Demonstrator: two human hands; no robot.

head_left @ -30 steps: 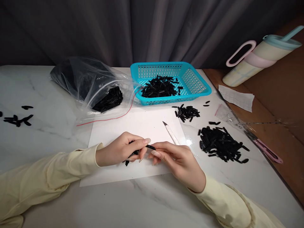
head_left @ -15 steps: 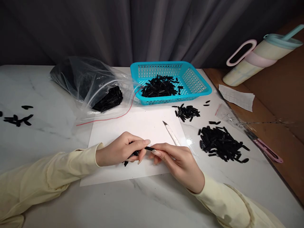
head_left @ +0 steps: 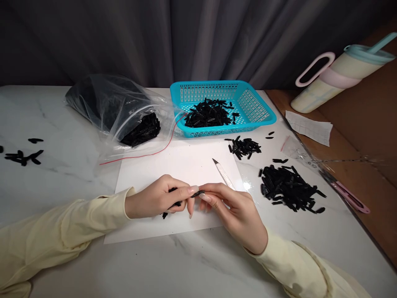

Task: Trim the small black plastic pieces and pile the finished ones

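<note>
- Left hand (head_left: 155, 200) curls over the white sheet of paper (head_left: 173, 165), fingers closed around a few black plastic strips (head_left: 173, 204); how many is hard to tell, with one end poking out below the palm.
- Right hand (head_left: 235, 211) meets it fingertip to fingertip, pinching the tip of one strip (head_left: 197, 193) while gripping one white craft knife (head_left: 223, 175), blade pointing away toward the basket.
- One turquoise basket (head_left: 257, 108) sits at the far edge, holding a heap of black strips too many to count.
- One clear plastic bag (head_left: 118, 107) lies left of the basket, more black strips inside.
- Two loose piles sit right of the paper: a small one (head_left: 245, 147) near the basket and a larger one (head_left: 288, 188) closer in.
- One scattered cluster (head_left: 23, 155) lies far left on the marble table (head_left: 192, 265).
- One lidded tumbler (head_left: 338, 76) lies tilted at the far right.
</note>
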